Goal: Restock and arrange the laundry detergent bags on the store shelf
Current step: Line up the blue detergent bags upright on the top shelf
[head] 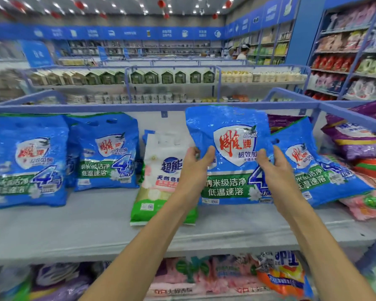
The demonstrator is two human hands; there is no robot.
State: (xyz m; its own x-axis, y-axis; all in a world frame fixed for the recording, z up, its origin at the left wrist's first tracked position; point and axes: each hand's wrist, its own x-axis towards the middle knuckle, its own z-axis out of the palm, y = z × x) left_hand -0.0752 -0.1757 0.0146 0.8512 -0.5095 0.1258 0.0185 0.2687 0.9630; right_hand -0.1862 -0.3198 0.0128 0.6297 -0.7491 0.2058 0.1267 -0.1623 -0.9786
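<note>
— Forearms (143, 240) reach low over the shelf (91, 220), and both grips hold the blue bag (232, 131). The left grip (194, 164) is on its left edge and the right grip (272, 165) on its right, with thumbs on the front and fingers curled behind.

— Is it down on the shelf?

— Hard to say. Its bottom edge may be touching the board or hanging just above it, and the left arm hides that corner. It stands upright, right of the middle of the row, between the white and green bag (161, 183) and the leaning blue bag (313, 170).

— So what worries you?

— Crowding. It overlaps the white and green bag's right side, so pushing it back could knock that one over or bury it. On the other side, the leaning blue bag lies against the pink bags (369, 205), and a nudge could send it sliding flat.

— And the hold itself?

— Both grips pinch glossy film at mid-height. If the powder slumps, I'd guess the top folds forward and the bag slips out over the front lip, toward the bags on the lower shelf (280, 276).

— What about the two blue bags on the left (106, 153)?

— They're well apart from it and upright against the back, so they look safe.
</note>
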